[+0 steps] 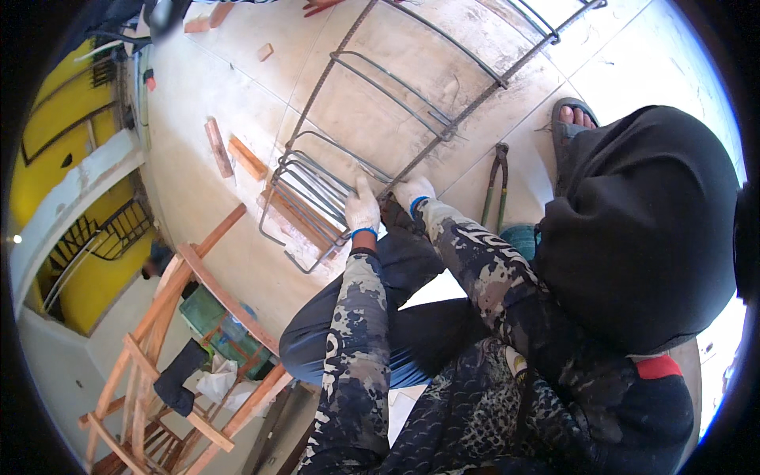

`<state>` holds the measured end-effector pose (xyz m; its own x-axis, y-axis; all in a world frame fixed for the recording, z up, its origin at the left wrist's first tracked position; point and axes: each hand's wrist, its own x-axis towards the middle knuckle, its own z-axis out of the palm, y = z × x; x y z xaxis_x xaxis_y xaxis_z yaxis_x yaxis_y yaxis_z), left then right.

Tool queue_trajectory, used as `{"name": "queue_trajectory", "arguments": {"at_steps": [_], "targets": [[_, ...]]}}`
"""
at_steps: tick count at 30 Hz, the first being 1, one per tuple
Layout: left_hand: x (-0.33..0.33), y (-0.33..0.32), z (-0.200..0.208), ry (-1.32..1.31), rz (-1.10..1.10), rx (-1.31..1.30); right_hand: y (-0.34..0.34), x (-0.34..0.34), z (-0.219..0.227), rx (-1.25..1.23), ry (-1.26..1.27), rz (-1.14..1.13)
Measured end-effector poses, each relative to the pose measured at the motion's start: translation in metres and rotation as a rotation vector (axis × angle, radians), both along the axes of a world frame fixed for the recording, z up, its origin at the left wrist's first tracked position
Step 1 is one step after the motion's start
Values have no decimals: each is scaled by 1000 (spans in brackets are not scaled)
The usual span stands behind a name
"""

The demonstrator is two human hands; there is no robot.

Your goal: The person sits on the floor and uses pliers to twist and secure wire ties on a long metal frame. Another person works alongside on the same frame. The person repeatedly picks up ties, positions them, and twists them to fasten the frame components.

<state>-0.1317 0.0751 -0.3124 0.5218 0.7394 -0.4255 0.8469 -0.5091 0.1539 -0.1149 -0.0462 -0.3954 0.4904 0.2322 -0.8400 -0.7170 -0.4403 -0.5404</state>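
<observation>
Rebar cage (448,131): on floor (237,99), extending forward and to right. Left hand (362,210): at near end of cage, beside bunched stirrups (313,180). Right hand (412,191): just right of left hand, at cage's right side bar. Board (305,215): on floor, beneath stirrups. Two blocks (248,157): on floor, left of cage. Bolt cutter (504,176): right of cage, between right hand and sandalled foot (576,119). Wooden trestle (229,298): left of person. Dark-side cloth (180,378): over trestle.
</observation>
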Motion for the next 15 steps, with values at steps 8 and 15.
{"name": "queue_trajectory", "arguments": {"at_steps": [8, 15], "targets": [[17, 29, -44, -566, 18, 356, -19, 2, 34, 179, 244, -201], [55, -9, -9, -784, 570, -620, -22, -8, 19, 158, 207, -209]]}}
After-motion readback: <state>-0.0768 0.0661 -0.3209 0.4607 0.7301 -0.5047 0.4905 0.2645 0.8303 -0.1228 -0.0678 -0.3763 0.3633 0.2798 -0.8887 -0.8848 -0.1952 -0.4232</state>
